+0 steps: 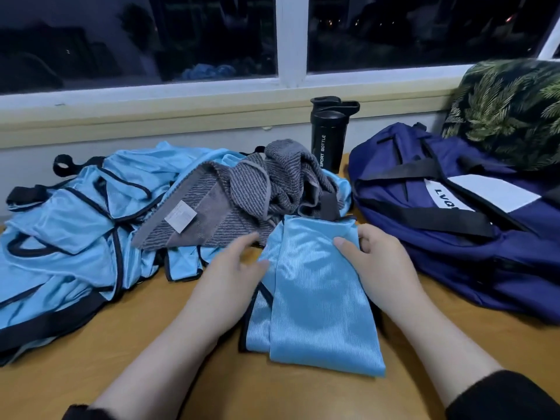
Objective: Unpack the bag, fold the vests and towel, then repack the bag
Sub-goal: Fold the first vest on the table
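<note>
Head view: our right hand (377,262) grips the vest (318,298) lying on the table (272,395); our left hand (233,268) rests open against its edge; we should square the edges, then press each crease flat.

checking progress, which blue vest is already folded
The vest between the hands, a neat narrow strip at the table's front; the other vests lie crumpled at left.
</note>
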Demonstrator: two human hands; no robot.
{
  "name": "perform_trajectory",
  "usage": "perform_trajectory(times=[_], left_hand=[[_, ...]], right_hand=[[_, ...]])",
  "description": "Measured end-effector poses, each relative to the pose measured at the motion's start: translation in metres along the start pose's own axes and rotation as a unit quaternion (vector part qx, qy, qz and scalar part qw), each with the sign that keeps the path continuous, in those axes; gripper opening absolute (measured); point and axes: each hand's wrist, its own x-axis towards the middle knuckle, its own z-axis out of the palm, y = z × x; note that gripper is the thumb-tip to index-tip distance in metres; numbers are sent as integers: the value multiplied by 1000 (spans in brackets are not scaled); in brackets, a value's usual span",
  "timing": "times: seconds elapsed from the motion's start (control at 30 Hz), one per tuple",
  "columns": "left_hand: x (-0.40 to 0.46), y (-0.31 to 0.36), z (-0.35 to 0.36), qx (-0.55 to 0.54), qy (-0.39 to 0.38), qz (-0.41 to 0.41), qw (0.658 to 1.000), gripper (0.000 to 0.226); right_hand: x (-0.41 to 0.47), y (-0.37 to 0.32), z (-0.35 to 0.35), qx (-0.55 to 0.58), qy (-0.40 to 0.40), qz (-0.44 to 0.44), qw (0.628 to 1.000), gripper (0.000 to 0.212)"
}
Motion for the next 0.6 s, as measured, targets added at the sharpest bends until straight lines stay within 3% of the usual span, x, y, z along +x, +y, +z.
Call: perform_trajectory(times=[0.07,0.17,0.23,0.37,0.6], left_hand=[[5,-4,-3,-8,94,48,994,35],[9,4,-5,62,171,141,973,4],[15,6,1,120,125,145,974,15],[16,-2,11,127,13,68,989,30],[19,-6,19,89,13,114,989,30]], right_hand=[[-3,-1,2,-2,23,2,1000,12],[-3,-4,2,-7,43,-9,999,35],[-1,-3,1,-13,53,-10,998,48],[-4,-1,4,-37,27,-32,998,31],[-2,-1,5,-77,1,-58,995,19]])
